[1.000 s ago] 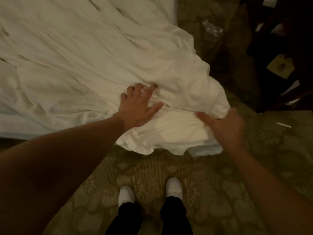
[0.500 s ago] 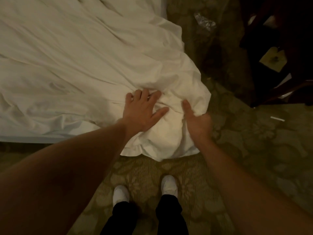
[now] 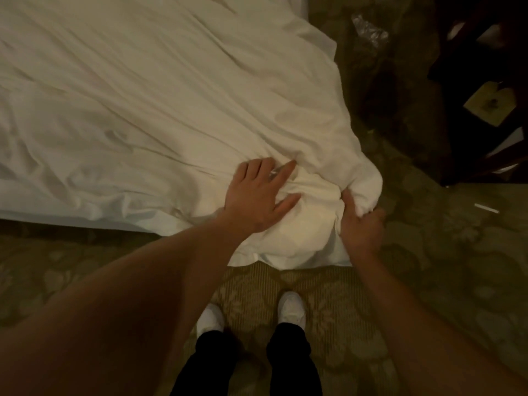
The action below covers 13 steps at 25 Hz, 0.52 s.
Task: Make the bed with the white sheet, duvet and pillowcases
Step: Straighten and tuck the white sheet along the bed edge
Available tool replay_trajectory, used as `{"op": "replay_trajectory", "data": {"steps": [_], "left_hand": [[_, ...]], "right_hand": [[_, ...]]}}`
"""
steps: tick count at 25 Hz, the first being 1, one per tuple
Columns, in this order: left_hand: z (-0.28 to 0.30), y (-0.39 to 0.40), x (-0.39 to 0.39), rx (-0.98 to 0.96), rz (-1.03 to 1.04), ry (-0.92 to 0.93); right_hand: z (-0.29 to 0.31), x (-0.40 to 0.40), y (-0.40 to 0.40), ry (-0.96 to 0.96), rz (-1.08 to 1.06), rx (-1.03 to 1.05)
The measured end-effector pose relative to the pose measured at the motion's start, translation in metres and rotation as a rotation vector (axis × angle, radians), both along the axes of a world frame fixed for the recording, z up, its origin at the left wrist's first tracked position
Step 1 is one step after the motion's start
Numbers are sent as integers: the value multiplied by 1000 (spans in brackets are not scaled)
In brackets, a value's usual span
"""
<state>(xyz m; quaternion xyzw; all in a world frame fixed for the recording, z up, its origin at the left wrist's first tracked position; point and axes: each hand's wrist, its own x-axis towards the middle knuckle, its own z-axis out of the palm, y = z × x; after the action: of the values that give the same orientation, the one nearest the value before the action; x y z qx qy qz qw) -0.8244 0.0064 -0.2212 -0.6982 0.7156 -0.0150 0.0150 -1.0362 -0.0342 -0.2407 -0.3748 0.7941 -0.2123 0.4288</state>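
A wrinkled white sheet covers the bed and bunches over its near right corner, hanging down to the carpet. My left hand lies flat on the bunched cloth at that corner, fingers spread and straight. My right hand is at the corner's right side, its thumb and fingers curled round a thick wad of the white sheet. No pillowcases are in view.
Patterned green carpet surrounds the bed. Dark wooden furniture stands at the upper right with a yellowish tag on it. A crumpled clear plastic wrap lies on the floor beyond the corner. My white shoes stand just before the hanging cloth.
My right hand moved in from the hanging edge and closed round a wad of sheet at the corner. My left hand stayed pressed on the cloth.
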Motion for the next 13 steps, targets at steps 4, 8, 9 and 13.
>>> {"op": "replay_trajectory", "data": {"steps": [4, 8, 9, 13], "left_hand": [[6, -1, 7, 28, -26, 16], [22, -8, 25, 60, -13, -5], [27, -9, 33, 58, 24, 8], [45, 8, 90, 134, 233, 65]], "right_hand": [[3, -3, 3, 49, 32, -24], [30, 28, -3, 329, 279, -305], [41, 45, -5, 300, 412, -380], [75, 133, 8, 279, 960, -527]]}}
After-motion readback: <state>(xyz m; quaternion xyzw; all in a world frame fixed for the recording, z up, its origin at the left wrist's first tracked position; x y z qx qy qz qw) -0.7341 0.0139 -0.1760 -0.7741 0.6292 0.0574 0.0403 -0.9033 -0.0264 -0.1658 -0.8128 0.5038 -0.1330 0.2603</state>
